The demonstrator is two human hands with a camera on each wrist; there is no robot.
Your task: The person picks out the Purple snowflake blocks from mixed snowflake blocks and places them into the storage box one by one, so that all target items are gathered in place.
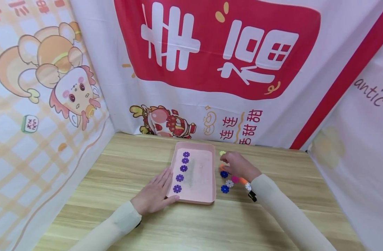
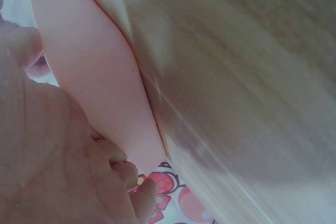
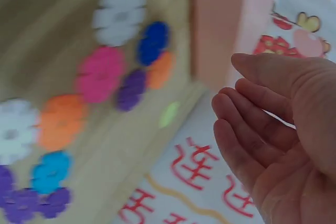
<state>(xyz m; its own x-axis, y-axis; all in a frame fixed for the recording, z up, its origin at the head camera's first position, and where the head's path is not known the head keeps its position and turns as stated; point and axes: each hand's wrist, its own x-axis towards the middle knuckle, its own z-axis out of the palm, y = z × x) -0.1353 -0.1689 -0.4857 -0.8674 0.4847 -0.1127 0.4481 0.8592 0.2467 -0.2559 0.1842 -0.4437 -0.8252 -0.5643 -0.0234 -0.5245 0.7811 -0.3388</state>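
Even, bright, diffuse light is recorded; only soft shadows are cast on the wooden table (image 1: 122, 181). Head view is sharp, bowed at its edges. Both wrist views are blurred; the flower discs (image 3: 100, 74) are smeared.

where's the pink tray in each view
Head: the tray lies mid-table, left hand flat at its near left corner, right hand just beyond its right rim.
Left wrist: its pink wall runs diagonally from upper left, beside the hand.
Right wrist: a blurred pink strip at top centre, right of the flower pieces.
Shared landmark: the wooden table.
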